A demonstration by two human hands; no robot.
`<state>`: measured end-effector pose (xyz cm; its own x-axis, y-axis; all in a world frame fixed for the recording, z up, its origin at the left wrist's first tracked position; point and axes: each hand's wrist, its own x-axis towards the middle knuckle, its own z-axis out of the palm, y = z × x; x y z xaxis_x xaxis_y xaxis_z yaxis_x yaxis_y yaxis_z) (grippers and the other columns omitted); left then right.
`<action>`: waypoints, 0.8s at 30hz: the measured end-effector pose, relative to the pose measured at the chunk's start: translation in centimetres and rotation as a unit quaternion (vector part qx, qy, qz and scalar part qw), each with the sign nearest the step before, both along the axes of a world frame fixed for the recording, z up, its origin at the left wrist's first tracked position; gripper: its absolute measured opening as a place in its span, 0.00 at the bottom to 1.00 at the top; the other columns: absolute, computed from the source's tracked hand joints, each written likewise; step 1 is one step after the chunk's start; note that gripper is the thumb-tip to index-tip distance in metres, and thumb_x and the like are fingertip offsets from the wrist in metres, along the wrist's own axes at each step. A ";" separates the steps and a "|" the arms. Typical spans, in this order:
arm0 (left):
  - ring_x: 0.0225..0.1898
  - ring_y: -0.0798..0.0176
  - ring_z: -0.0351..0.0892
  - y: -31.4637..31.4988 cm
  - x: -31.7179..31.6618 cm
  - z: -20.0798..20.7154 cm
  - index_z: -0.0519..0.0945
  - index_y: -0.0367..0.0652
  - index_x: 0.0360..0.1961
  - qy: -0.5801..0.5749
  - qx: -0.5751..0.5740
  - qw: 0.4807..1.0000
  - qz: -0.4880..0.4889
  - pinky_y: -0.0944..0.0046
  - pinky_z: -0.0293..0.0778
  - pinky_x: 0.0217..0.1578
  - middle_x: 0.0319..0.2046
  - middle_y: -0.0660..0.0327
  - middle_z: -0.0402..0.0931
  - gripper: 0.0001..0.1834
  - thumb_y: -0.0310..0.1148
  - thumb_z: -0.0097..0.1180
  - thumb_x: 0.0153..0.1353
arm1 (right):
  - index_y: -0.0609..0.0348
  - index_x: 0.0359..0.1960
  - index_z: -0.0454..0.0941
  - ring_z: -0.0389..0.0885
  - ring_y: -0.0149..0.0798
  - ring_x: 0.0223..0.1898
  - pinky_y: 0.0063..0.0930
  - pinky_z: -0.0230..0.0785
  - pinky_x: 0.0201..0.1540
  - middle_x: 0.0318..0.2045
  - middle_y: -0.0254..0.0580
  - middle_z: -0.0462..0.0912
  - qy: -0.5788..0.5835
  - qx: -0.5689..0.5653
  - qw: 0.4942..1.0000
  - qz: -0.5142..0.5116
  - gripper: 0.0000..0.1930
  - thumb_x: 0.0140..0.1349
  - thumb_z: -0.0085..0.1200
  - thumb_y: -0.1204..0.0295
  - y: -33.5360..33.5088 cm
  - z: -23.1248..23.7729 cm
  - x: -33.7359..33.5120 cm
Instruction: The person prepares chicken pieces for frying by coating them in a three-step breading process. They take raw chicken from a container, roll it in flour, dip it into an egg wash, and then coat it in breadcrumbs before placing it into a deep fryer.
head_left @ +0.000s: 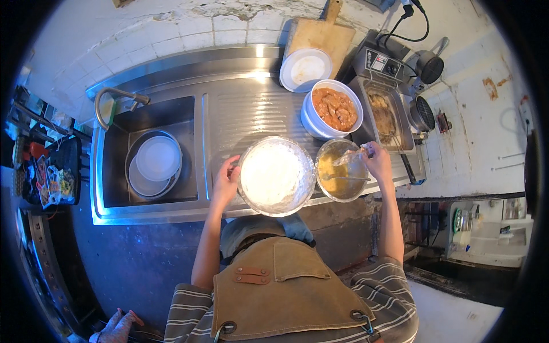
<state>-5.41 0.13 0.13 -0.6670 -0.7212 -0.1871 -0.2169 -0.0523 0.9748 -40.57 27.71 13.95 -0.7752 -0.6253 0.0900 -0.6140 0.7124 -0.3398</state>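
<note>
My left hand (226, 182) grips the left side of a large bowl of white flour (275, 176), its fingers curled at the rim. Just right of that stands a smaller clear bowl of yellow beaten egg (333, 171), with a thin metal utensil (350, 178) lying across it. Over this bowl's right side my right hand (377, 162) is closed on a pale, flour-coated piece of meat (350, 156). The piece hangs toward the egg; whether it touches the liquid is hard to tell. Behind both bowls, a white tub (313, 120) holds reddish marinated meat (336, 108).
A deep fryer (394, 140) with a dark-handled basket stands right. Behind the tub, a white plate (306, 70) leans near a wooden cutting board (320, 37). The left sink (117, 154) holds a metal basin with plates, under a curved faucet (102, 111). Someone's foot (117, 326) shows lower left.
</note>
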 end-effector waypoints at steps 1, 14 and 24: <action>0.35 0.65 0.75 0.0 -0.1 -0.1 0.73 0.47 0.60 0.005 0.010 1.000 0.001 0.64 0.73 0.41 0.33 0.59 0.76 0.19 0.27 0.52 0.68 | 0.56 0.39 0.79 0.81 0.53 0.36 0.46 0.73 0.42 0.31 0.49 0.84 0.021 0.000 1.000 0.002 0.13 0.51 0.61 0.70 0.2 -0.4 -0.4; 0.31 0.69 0.73 0.2 0.3 -0.4 0.76 0.46 0.56 0.014 -0.013 1.000 0.021 0.67 0.72 0.37 0.31 0.62 0.76 0.16 0.30 0.55 0.67 | 0.55 0.39 0.79 0.77 0.52 0.38 0.45 0.70 0.45 0.32 0.42 0.83 0.073 -0.013 0.993 0.087 0.13 0.50 0.62 0.74 -3.9 8.0 10.5; 0.33 0.73 0.75 -0.3 0.5 -2.4 0.74 0.49 0.59 0.026 -0.012 1.000 -0.003 0.71 0.77 0.29 0.35 0.65 0.74 0.17 0.32 0.52 0.70 | 0.54 0.44 0.81 0.75 0.53 0.51 0.47 0.67 0.55 0.41 0.48 0.82 -0.071 0.194 0.928 0.311 0.14 0.54 0.60 0.75 -8.4 -4.0 17.8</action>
<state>-4.86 -0.13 -2.26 -0.6797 -0.7211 -0.1344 -0.1663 -0.0270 0.9857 -22.79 19.33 9.95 -0.2409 -0.9195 -0.3106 -0.9155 0.3215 -0.2419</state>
